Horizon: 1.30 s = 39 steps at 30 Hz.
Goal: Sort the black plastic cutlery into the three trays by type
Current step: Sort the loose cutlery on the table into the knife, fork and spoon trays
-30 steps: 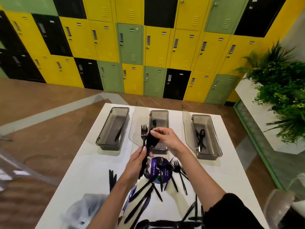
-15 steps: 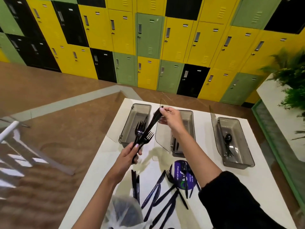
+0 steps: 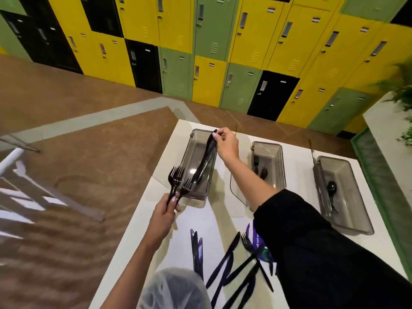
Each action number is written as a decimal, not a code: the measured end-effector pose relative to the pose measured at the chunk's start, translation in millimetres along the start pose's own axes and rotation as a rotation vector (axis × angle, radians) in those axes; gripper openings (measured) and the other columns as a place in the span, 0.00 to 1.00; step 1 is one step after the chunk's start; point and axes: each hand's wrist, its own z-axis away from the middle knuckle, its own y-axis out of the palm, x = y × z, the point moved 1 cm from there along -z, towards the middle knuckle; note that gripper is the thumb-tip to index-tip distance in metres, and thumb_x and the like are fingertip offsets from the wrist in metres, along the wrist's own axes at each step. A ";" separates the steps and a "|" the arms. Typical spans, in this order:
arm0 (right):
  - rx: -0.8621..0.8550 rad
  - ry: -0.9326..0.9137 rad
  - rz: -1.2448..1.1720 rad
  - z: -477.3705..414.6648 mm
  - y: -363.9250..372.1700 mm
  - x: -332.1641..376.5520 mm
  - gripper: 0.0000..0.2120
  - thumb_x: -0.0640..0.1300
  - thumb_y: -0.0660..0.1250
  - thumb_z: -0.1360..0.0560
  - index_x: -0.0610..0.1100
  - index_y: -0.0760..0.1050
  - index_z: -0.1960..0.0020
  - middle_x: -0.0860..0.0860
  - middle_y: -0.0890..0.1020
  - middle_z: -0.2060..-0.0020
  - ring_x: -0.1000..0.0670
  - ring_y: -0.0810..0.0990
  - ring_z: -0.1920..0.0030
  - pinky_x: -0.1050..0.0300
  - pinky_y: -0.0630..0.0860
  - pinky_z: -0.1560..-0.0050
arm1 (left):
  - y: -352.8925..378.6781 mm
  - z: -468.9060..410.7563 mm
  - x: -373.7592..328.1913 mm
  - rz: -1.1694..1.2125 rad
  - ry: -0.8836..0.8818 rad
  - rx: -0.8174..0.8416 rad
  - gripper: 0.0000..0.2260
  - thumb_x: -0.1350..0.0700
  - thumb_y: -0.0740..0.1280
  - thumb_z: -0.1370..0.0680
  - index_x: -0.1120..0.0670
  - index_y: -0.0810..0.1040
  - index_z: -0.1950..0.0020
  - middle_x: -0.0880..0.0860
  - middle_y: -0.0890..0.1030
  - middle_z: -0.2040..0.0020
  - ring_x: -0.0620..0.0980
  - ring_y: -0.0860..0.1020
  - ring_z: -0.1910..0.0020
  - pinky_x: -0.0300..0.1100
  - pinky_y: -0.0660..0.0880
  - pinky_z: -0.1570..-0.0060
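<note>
Three smoky clear trays stand in a row on the white table point(image 3: 160, 219). My right hand point(image 3: 226, 143) pinches the handle end of a black knife point(image 3: 204, 161), which hangs tip-down inside the left tray point(image 3: 189, 150). My left hand point(image 3: 166, 210) grips a bunch of black forks point(image 3: 178, 179) by the handles, tines up, at that tray's near left corner. The middle tray point(image 3: 278, 168) holds forks, and the right tray point(image 3: 347, 197) holds spoons. Loose black knives and forks point(image 3: 231, 268) lie on the table near me.
A crumpled clear plastic bag point(image 3: 174, 288) sits at the table's near edge. A purple round label point(image 3: 258, 244) lies under my right sleeve. The table's left edge drops to brown floor. Lockers line the far wall, and a planter stands at the right.
My right hand has carried the knife left from beside the middle tray into the left tray. My left hand still holds the forks. The head camera has swung left.
</note>
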 end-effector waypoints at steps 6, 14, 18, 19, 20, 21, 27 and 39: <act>-0.147 0.043 -0.043 -4.0 8.5 1.2 0.05 0.43 0.61 0.20 0.43 0.73 0.53 0.52 0.73 0.66 0.43 0.77 0.60 0.37 0.79 0.53 | -1.2 1.7 7.3 -0.040 -0.021 -0.049 0.10 0.57 0.54 0.17 0.54 0.75 0.47 0.50 0.72 0.64 0.41 0.68 0.72 0.36 0.66 0.66; 0.121 -0.070 0.176 17.5 7.5 -3.2 0.18 0.46 0.63 0.21 0.39 0.72 0.35 0.42 0.77 0.38 0.45 0.76 0.38 0.52 0.72 0.38 | 13.3 8.7 -6.2 0.073 0.005 0.006 0.10 0.55 0.55 0.17 0.51 0.75 0.49 0.49 0.73 0.64 0.40 0.66 0.72 0.35 0.63 0.68; 0.134 -0.157 0.029 51.2 -10.6 -0.5 0.14 0.49 0.63 0.21 0.41 0.76 0.40 0.46 0.82 0.46 0.48 0.81 0.46 0.50 0.78 0.42 | 29.7 10.7 -22.8 0.192 0.023 0.044 0.10 0.54 0.56 0.17 0.54 0.75 0.45 0.50 0.72 0.64 0.42 0.66 0.70 0.36 0.64 0.68; 0.147 -0.147 -0.012 61.9 -15.9 -2.3 0.15 0.51 0.63 0.21 0.42 0.76 0.41 0.47 0.82 0.48 0.49 0.81 0.47 0.50 0.79 0.43 | 34.4 11.5 -28.0 0.226 0.029 0.054 0.09 0.54 0.56 0.17 0.54 0.75 0.45 0.50 0.72 0.65 0.43 0.66 0.70 0.35 0.65 0.68; 0.158 -0.140 -0.052 73.2 -24.1 -3.3 0.15 0.52 0.63 0.21 0.43 0.76 0.41 0.48 0.82 0.48 0.51 0.81 0.48 0.53 0.79 0.45 | 40.9 12.3 -34.2 0.256 0.038 0.067 0.09 0.55 0.57 0.17 0.54 0.76 0.46 0.50 0.72 0.65 0.43 0.66 0.70 0.35 0.65 0.69; 0.170 -0.120 -0.084 82.8 -30.4 -6.2 0.16 0.52 0.64 0.22 0.43 0.74 0.39 0.49 0.81 0.48 0.53 0.80 0.48 0.58 0.79 0.46 | 47.2 12.8 -40.7 0.279 0.052 0.081 0.09 0.55 0.57 0.18 0.54 0.76 0.46 0.49 0.72 0.66 0.43 0.66 0.70 0.34 0.66 0.69; 0.340 0.115 -0.361 112.6 -71.1 -23.0 0.18 0.56 0.66 0.24 0.42 0.77 0.45 0.47 0.84 0.54 0.53 0.80 0.69 0.52 0.79 0.63 | 96.1 15.4 -73.5 0.290 0.116 0.202 0.10 0.55 0.58 0.18 0.56 0.77 0.51 0.49 0.75 0.67 0.42 0.68 0.72 0.34 0.66 0.70; 0.295 0.204 -0.600 91.1 -151.8 -46.3 0.09 0.42 0.61 0.19 0.38 0.76 0.48 0.49 0.86 0.63 0.51 0.85 0.61 0.58 0.81 0.55 | 170.5 31.7 -63.4 0.047 -0.038 0.225 0.22 0.43 0.55 0.19 0.57 0.81 0.55 0.54 0.84 0.61 0.48 0.80 0.62 0.39 0.74 0.59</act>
